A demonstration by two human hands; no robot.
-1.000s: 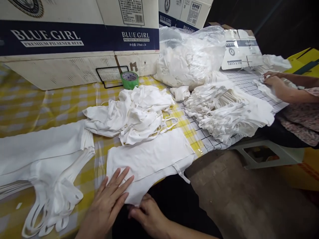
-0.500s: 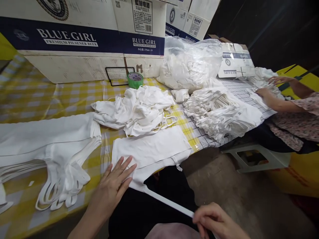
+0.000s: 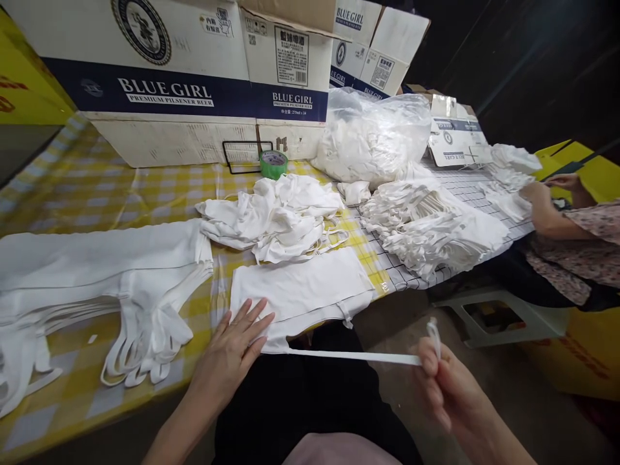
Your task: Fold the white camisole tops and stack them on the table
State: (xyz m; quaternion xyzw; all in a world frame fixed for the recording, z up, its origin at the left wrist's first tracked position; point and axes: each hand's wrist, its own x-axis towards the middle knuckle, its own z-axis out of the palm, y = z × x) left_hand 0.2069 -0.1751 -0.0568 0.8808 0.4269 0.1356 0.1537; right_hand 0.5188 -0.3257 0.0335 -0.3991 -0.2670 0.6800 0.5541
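A flat white cloth piece (image 3: 300, 290) lies at the table's near edge. My left hand (image 3: 237, 345) rests open on its lower left corner, fingers spread flat. A narrow white strap (image 3: 349, 356) runs taut from that corner out to the right, off the table. My right hand (image 3: 443, 387) is closed on the strap's far end, pinching it, with the tip sticking up above the fingers. A loose heap of white pieces (image 3: 274, 216) lies just behind the flat piece.
A stacked pile of white pieces (image 3: 97, 271) lies on the left, another stack (image 3: 431, 226) on the right. Blue Girl cartons (image 3: 194, 90), a green tape roll (image 3: 274, 163) and a plastic bag (image 3: 372, 132) line the back. Another person's arm (image 3: 547, 210) works at the far right, above a stool (image 3: 504, 313).
My right hand has drawn the strap out from the cloth's corner, moving right and up until the strap is taut. My left hand stays flat on the cloth.
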